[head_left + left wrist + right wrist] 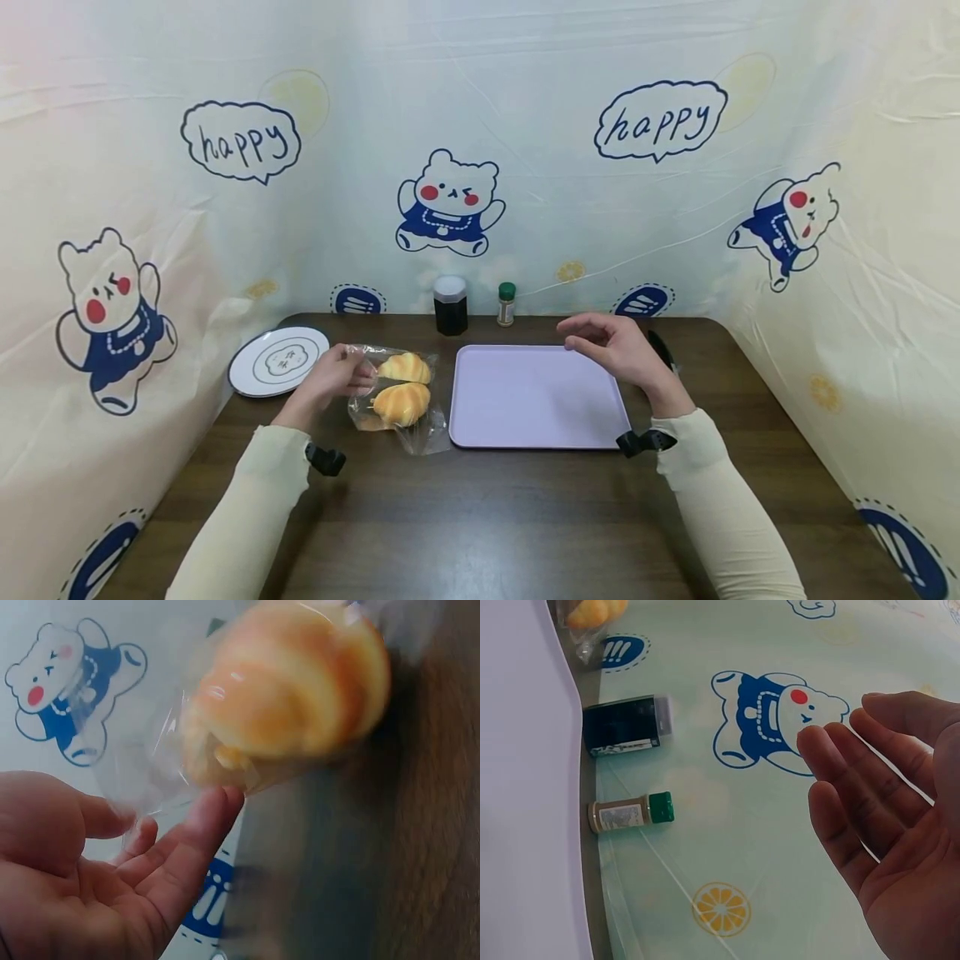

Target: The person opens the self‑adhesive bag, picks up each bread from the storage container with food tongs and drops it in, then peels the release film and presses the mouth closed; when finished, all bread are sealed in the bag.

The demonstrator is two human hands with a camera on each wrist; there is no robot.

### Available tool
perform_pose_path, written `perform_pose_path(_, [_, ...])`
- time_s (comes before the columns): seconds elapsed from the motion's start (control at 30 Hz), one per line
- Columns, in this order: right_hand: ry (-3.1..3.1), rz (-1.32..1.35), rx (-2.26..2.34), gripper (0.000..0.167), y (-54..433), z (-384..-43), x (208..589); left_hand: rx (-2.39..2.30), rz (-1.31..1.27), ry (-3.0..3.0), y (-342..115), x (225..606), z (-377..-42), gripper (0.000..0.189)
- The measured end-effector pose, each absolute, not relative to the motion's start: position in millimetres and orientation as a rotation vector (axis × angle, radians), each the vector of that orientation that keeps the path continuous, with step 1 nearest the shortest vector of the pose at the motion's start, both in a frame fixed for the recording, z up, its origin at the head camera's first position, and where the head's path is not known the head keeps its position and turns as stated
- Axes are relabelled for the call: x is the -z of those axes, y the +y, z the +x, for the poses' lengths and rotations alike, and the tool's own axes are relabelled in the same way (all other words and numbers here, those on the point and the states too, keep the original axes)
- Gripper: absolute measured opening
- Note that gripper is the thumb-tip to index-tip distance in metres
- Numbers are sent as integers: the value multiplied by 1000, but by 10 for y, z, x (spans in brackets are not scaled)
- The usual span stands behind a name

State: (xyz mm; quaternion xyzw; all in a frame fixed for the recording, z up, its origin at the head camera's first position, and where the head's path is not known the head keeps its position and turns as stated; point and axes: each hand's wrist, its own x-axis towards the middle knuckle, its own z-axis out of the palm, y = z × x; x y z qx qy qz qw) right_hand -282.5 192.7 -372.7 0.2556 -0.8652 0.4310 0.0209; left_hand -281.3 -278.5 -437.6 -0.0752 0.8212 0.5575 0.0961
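Note:
My left hand [341,372] pinches the edge of a clear plastic bag [427,435] between thumb and fingers. Inside the bag are two golden, ridged bread rolls [402,403], one behind the other; a single bread roll [292,682] shows large in the left wrist view. Just right of the bag lies a lilac rectangular tray [536,400], bare on top. Over the tray's back right corner hovers my right hand [611,346], its fingers relaxed and holding nothing. In the right wrist view the right hand [885,802] has its fingers loosely bent, apart from everything.
At the far left lies a white plate [273,367] with a dark rim. Along the back edge stand a dark jar with a pale lid [450,308] and a small green-capped shaker [506,305]. A black object [660,348] sits partly hidden behind the right wrist. A printed curtain surrounds the brown table [465,517].

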Motion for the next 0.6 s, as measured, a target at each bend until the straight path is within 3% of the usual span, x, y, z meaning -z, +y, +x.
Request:
perform_pose_path(0.33, [-2661, 819, -1327, 28, 1957, -2829, 3732, -1391, -222, 2603, -2849, 4381, -2791, 74])
perform_pose_path(0.6, [-2655, 819, -1317, 29, 1991, -2827, 3739, -833, 66, 2923, -2752, 4354, -2749, 61])
